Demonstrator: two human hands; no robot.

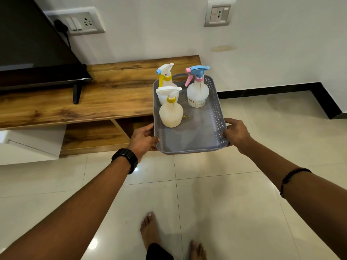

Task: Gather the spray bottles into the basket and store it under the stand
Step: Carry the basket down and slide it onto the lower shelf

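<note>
A grey perforated basket (217,117) hangs in the air beside the right end of the wooden stand (105,94). My left hand (143,138) grips its left rim and my right hand (237,134) grips its right rim. Three spray bottles stand upright inside. A cream bottle with a yellow collar and white trigger (171,111) is nearest me. Behind it stands a bottle with a yellow trigger and blue nozzle (166,76). On the right stands a white bottle with a blue head and pink trigger (197,92).
Under the stand's top is an open wooden shelf (93,136), with a white drawer unit (32,145) to its left. A black TV (33,44) stands on the stand. My bare feet (150,228) are on the glossy tiled floor. The wall has sockets and a black skirting.
</note>
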